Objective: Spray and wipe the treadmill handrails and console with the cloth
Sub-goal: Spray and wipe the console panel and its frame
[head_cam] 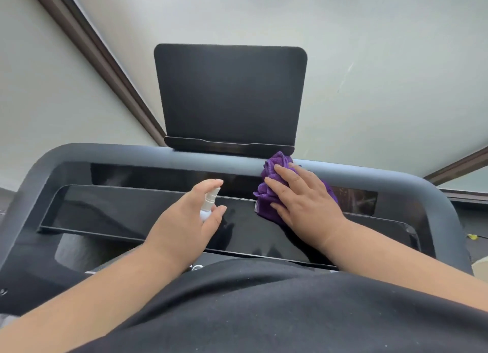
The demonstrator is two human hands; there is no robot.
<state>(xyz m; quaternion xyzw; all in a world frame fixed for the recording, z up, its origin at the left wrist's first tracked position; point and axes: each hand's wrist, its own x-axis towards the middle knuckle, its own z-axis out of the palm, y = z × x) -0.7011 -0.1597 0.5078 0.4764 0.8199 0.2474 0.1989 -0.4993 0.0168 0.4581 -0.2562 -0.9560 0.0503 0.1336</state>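
R hand [303, 202]: fingers [277, 186] straight, spread flat, pressing a bunched purple cloth [274, 173] vs the console's glossy black panel [132, 215] & the underside of the grey handrail [105, 152]; most of the cloth is hidden under the palm, only its top & left folds show. L hand [190, 220], just left of the cloth: fingers curled round a small white spray bottle [208, 202], index on the pump head, thumb on the body; lower bottle hidden in the palm, nozzle direction hard to tell. Beyond the fingertips, above the rail, a dark tablet holder [229, 96] stands upright. Panel reflections blurry. Near side: black shirt [264, 313] covers the console's lower edge; both forearms cut off by the frame.
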